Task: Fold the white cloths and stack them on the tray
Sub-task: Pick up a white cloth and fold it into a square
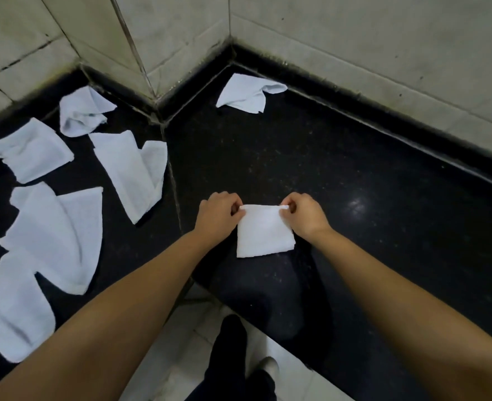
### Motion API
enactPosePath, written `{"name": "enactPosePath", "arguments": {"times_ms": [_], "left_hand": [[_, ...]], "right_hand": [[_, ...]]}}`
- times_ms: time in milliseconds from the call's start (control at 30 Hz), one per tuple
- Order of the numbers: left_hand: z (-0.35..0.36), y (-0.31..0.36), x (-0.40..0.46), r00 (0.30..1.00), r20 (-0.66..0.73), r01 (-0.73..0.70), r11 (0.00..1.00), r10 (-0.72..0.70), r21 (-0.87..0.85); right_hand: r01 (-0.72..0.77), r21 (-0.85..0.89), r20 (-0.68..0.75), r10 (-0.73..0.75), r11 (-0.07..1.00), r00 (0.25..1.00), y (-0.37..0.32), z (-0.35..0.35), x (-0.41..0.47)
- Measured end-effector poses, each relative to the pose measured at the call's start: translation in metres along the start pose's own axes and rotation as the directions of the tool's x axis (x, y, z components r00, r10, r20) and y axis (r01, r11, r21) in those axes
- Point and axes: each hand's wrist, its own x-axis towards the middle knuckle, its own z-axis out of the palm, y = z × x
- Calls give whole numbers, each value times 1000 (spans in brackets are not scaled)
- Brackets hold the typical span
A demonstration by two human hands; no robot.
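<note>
Pinching folded cloth corners, left hand and right hand; uneven pull probably skews fold.

The lowest white cloth runs off the left edge; fingertips hide the folded cloth's top corners.

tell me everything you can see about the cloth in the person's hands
The folded cloth is a small, white, roughly square piece of soft, towel-like fabric. It lies on the black counter near its front edge, apart from the other cloths. The left hand pinches its far left corner and the right hand its far right corner.
</note>
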Motion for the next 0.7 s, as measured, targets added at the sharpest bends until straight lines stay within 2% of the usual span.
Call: {"name": "enactPosePath", "arguments": {"times_ms": [100,200,267,367,500,567,600,633,700], "left_hand": [[4,0,0,999,-26,32,999,-32,-9],[8,1,-9,984,-90,146,986,-154,-85],[14,5,-20,973,-78,212,976,-216,-59],[24,15,-28,961,-52,274,961,-272,41],[28,32,-24,947,-69,318,946,-314,64],[25,36,-24,943,-53,325,945,-327,-39],[21,37,-24,938,-30,337,926,-346,-169],[13,39,-27,934,6,341,882,-358,-324],[-1,44,-35,941,58,305,756,-334,-579]], "right_hand": [[-47,-122,-9,46,991,999,-2,1,0],[-151,-136,-11,150,979,989,-3,-1,-2],[-203,-200,2,208,958,978,-4,3,-6],[-212,-271,-53,206,939,977,-8,12,-12],[-208,-233,-88,192,950,977,-16,19,-16],[-217,-134,-75,208,967,975,-15,17,-19],[-225,-25,-62,223,974,973,-13,13,-22],[-231,133,-42,239,964,970,-11,8,-26],[-221,487,20,242,845,970,-3,-6,-35]]}}
